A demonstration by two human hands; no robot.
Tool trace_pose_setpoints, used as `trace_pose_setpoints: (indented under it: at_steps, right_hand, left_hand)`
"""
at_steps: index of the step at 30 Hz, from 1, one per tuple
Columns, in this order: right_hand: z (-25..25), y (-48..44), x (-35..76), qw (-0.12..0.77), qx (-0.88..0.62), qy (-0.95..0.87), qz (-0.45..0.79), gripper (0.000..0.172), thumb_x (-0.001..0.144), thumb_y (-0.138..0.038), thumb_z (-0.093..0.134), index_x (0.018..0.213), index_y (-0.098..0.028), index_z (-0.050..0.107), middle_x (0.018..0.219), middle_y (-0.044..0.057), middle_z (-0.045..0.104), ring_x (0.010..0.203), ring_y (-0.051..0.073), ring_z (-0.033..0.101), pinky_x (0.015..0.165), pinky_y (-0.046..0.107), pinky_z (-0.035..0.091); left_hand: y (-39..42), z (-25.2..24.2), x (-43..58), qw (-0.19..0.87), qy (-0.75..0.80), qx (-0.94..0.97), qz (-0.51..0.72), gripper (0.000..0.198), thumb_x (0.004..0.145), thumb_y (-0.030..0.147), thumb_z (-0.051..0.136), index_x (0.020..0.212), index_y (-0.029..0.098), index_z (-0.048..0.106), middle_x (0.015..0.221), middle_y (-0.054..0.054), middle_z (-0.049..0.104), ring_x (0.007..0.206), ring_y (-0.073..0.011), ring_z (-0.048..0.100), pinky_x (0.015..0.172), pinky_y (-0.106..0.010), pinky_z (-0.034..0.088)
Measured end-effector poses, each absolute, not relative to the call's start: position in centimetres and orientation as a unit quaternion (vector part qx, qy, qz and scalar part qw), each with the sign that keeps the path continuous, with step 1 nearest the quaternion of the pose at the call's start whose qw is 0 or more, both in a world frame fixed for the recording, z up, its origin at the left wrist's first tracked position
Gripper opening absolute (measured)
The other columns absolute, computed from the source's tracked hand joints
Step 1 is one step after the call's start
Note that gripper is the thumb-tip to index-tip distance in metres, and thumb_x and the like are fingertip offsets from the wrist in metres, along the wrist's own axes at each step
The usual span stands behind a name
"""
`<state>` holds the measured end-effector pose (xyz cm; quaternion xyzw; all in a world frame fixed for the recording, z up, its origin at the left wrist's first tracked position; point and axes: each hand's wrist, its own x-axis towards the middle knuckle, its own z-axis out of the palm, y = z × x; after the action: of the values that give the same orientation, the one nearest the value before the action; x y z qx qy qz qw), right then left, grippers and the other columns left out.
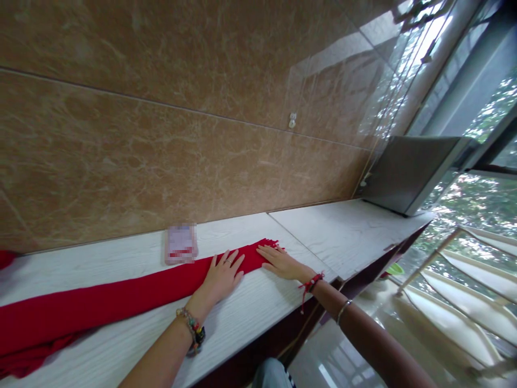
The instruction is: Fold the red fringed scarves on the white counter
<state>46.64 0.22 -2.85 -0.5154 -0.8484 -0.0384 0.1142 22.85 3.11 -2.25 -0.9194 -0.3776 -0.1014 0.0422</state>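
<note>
A long red scarf [133,293], folded into a narrow strip, stretches from the left edge of the view to a fringed end near the middle of the white counter [242,302]. On top of the cloth, my left hand [222,276] lies flat with its fingers spread. Close to the fringe, my right hand [283,262] also rests on the scarf, palm down and fingers stretched out. Neither hand grips the fabric. At the lower left the scarf's layers are loose and bunched.
Behind the scarf, a blurred-out phone-like object [180,244] lies by the tiled wall [202,161]. Some red cloth [5,259] shows at the far left. A grey box-shaped appliance [407,170] stands at the counter's right end. A pale rack [452,302] is beyond the front edge.
</note>
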Motion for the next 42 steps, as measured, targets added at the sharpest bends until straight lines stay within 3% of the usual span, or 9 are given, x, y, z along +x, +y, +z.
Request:
trace_pose_setpoints:
  at_steps: [4, 10, 16, 24, 26, 30, 33, 37, 42]
  right_hand:
    - [-2.6, 0.2, 50.6, 0.076, -0.568, -0.819, -0.018, 0.051, 0.090, -0.042, 0.032, 0.136, -0.019, 0.029, 0.139, 0.013, 0.032, 0.127, 0.027, 0.027, 0.100, 0.054, 0.023]
    - [-1.1, 2.2, 45.8, 0.209, -0.559, -0.800, -0.057, 0.050, 0.090, -0.038, 0.030, 0.136, -0.016, 0.027, 0.141, 0.013, 0.027, 0.131, 0.022, 0.018, 0.103, 0.047, 0.021]
    - [-3.2, 4.6, 44.2, 0.150, -0.521, -0.840, -0.020, 0.040, 0.092, -0.031, 0.028, 0.125, -0.015, 0.044, 0.127, 0.012, 0.048, 0.119, 0.020, 0.040, 0.099, 0.042, 0.030]
    - [-2.8, 3.1, 52.8, 0.130, -0.612, -0.780, -0.003, 0.040, 0.091, -0.034, 0.030, 0.126, -0.019, 0.043, 0.133, 0.012, 0.041, 0.122, 0.022, 0.036, 0.101, 0.044, 0.028]
    - [-2.4, 3.0, 52.4, 0.122, -0.581, -0.804, 0.010, 0.044, 0.088, -0.041, 0.039, 0.127, -0.020, 0.041, 0.136, 0.011, 0.037, 0.123, 0.025, 0.034, 0.101, 0.047, 0.025]
    - [-1.7, 4.0, 50.1, 0.102, -0.539, -0.835, 0.034, 0.069, 0.074, -0.054, 0.055, 0.133, -0.024, 0.035, 0.138, 0.008, 0.034, 0.127, 0.026, 0.028, 0.104, 0.043, 0.022]
    - [-0.9, 5.0, 49.7, 0.068, -0.519, -0.849, 0.075, 0.086, 0.064, -0.056, 0.063, 0.136, -0.021, 0.029, 0.136, 0.010, 0.037, 0.125, 0.026, 0.032, 0.104, 0.042, 0.023]
    - [0.5, 5.2, 52.1, 0.036, -0.527, -0.836, 0.147, 0.083, 0.066, -0.047, 0.064, 0.136, -0.018, 0.029, 0.134, 0.011, 0.041, 0.120, 0.025, 0.040, 0.101, 0.039, 0.030]
    - [1.9, 3.8, 54.2, 0.025, -0.597, -0.790, 0.138, 0.088, 0.065, -0.044, 0.066, 0.137, -0.016, 0.025, 0.140, 0.012, 0.029, 0.127, 0.026, 0.029, 0.105, 0.041, 0.023]
  left_hand:
    - [3.4, -2.4, 22.9, 0.019, -0.382, -0.921, -0.073, 0.048, 0.088, 0.039, 0.030, 0.133, 0.022, 0.033, 0.141, -0.005, 0.030, 0.130, -0.0272, 0.022, 0.101, -0.052, 0.020]
    - [3.3, -2.1, 23.1, 0.008, -0.390, -0.918, -0.074, 0.047, 0.089, 0.039, 0.027, 0.131, 0.023, 0.037, 0.140, -0.005, 0.031, 0.130, -0.0260, 0.022, 0.102, -0.051, 0.019]
    - [3.2, -2.0, 22.8, 0.023, -0.385, -0.920, -0.066, 0.048, 0.089, 0.038, 0.028, 0.134, 0.021, 0.032, 0.141, -0.005, 0.031, 0.129, -0.0246, 0.024, 0.103, -0.049, 0.021]
    - [3.3, -2.3, 22.8, 0.024, -0.382, -0.920, -0.080, 0.047, 0.089, 0.037, 0.029, 0.133, 0.021, 0.034, 0.140, -0.005, 0.031, 0.129, -0.0258, 0.025, 0.102, -0.050, 0.022]
    - [3.3, -2.3, 22.8, 0.023, -0.382, -0.920, -0.082, 0.047, 0.089, 0.037, 0.029, 0.132, 0.021, 0.035, 0.140, -0.005, 0.032, 0.128, -0.0261, 0.026, 0.102, -0.050, 0.023]
    - [3.3, -2.2, 22.7, 0.029, -0.383, -0.920, -0.081, 0.046, 0.089, 0.037, 0.029, 0.132, 0.022, 0.036, 0.140, -0.006, 0.032, 0.128, -0.0255, 0.026, 0.101, -0.049, 0.023]
    - [3.3, -2.1, 22.7, 0.031, -0.386, -0.919, -0.074, 0.047, 0.089, 0.038, 0.029, 0.132, 0.021, 0.035, 0.140, -0.006, 0.031, 0.129, -0.0251, 0.025, 0.102, -0.049, 0.022]
    - [3.2, -2.0, 22.7, 0.027, -0.383, -0.921, -0.064, 0.047, 0.089, 0.037, 0.028, 0.133, 0.022, 0.033, 0.140, -0.004, 0.031, 0.129, -0.0251, 0.025, 0.102, -0.048, 0.023]
    - [3.2, -1.9, 22.8, 0.028, -0.383, -0.921, -0.067, 0.047, 0.089, 0.036, 0.029, 0.133, 0.021, 0.034, 0.140, -0.005, 0.032, 0.129, -0.0258, 0.025, 0.102, -0.049, 0.022]
